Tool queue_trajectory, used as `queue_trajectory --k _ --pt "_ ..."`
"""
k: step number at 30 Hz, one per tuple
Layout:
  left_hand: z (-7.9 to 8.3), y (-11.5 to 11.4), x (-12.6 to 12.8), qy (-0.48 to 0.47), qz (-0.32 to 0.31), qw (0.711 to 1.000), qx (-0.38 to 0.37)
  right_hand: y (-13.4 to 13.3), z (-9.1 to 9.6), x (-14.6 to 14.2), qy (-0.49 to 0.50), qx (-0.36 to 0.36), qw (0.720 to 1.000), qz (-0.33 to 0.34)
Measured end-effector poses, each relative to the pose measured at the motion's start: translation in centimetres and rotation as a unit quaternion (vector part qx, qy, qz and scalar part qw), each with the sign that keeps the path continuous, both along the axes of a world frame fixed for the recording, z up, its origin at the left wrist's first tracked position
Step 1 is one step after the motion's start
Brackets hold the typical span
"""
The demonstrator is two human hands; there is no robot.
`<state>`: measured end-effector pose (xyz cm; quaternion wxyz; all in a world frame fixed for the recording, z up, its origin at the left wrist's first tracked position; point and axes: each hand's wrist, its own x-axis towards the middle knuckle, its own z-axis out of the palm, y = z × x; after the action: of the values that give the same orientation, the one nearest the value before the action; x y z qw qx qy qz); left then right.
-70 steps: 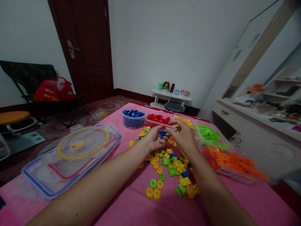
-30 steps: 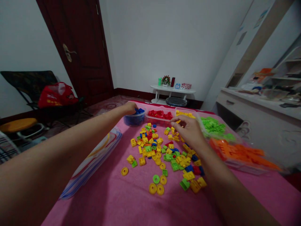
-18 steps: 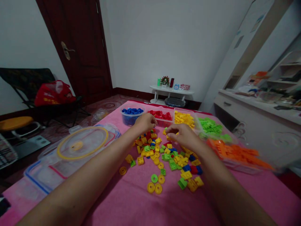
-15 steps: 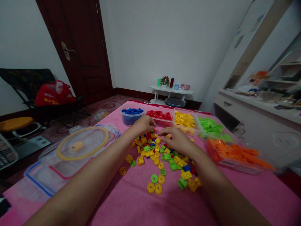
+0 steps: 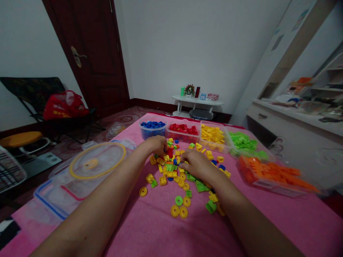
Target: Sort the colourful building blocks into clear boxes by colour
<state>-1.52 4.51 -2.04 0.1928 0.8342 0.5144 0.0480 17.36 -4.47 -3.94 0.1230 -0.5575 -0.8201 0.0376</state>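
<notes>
A loose pile of toy building blocks (image 5: 171, 174), mostly yellow with some green, blue and red, lies on the pink cloth. My left hand (image 5: 158, 145) reaches down at the pile's far left side, beside a red block (image 5: 169, 153). Its fingers are bent together and partly hidden, so what they hold cannot be made out. Lower over the pile's right part is my right hand (image 5: 197, 162), thumb and forefinger apart, close to a blue block (image 5: 175, 161). Yellow wheel-like rings (image 5: 183, 212) and a green ring (image 5: 178, 200) lie nearer to me.
Behind the pile stand containers of blue blocks (image 5: 152, 132), red blocks (image 5: 183, 134), yellow blocks (image 5: 214, 140) and green blocks (image 5: 243, 141). An orange-block box (image 5: 276, 178) is at right. Clear lids (image 5: 96, 162) are stacked at left on the pink cloth (image 5: 150, 228).
My left hand has lowered into the far left of the pile. My right hand has dropped onto the blocks, and several at the far right now show. The view has shifted slightly.
</notes>
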Motion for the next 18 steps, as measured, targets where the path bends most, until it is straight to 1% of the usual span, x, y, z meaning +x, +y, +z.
queue_trajectory --k 2,4,5,6,7,8,10,11,12,13,14,15,16,17,18 --pt "0.0 0.3 -0.2 0.001 0.004 1.000 0.004 0.2 0.2 0.0 0.041 0.020 0.998 -0.038" --pt "0.1 0.4 -0.5 -0.031 0.013 0.999 -0.007 0.4 0.5 0.0 0.138 0.020 0.987 -0.077" --pt "0.3 0.5 -0.5 -0.069 0.025 0.997 -0.026 0.5 0.6 0.1 0.215 -0.004 0.973 -0.088" --pt "0.4 0.4 -0.5 -0.122 0.042 0.990 -0.053 0.6 0.8 0.1 0.307 -0.043 0.946 -0.092" --pt "0.6 0.4 -0.4 -0.188 0.062 0.976 -0.086 0.6 1.0 0.1 0.408 -0.091 0.904 -0.088" --pt "0.8 0.3 -0.2 -0.262 0.081 0.954 -0.122 0.5 1.2 0.1 0.508 -0.141 0.846 -0.082" --pt "1.1 0.1 0.3 -0.400 0.114 0.889 -0.192 0.4 1.5 0.1 0.664 -0.225 0.710 -0.058" --pt "1.3 0.0 0.5 -0.448 0.127 0.857 -0.221 0.3 1.6 0.1 0.711 -0.254 0.654 -0.043" --pt "1.4 0.0 0.7 -0.475 0.140 0.833 -0.247 0.2 1.7 0.0 0.737 -0.275 0.616 -0.027" --pt "1.5 0.0 0.8 -0.483 0.150 0.821 -0.266 0.2 1.6 -0.1 0.746 -0.291 0.599 -0.013" --pt "1.5 0.0 0.8 -0.474 0.157 0.823 -0.271 0.2 1.5 -0.2 0.741 -0.294 0.603 -0.006" --pt "1.5 0.1 0.8 -0.449 0.161 0.840 -0.260 0.2 1.3 -0.3 0.724 -0.285 0.629 -0.008" --pt "1.4 0.1 0.7 -0.409 0.158 0.868 -0.233 0.2 1.0 -0.5 0.691 -0.262 0.673 -0.016" --pt "1.3 0.1 0.5 -0.359 0.152 0.901 -0.192 0.3 0.7 -0.6 0.641 -0.230 0.732 -0.027" --pt "1.2 0.0 0.4 -0.295 0.146 0.934 -0.139 0.3 0.4 -0.8 0.574 -0.189 0.796 -0.036"
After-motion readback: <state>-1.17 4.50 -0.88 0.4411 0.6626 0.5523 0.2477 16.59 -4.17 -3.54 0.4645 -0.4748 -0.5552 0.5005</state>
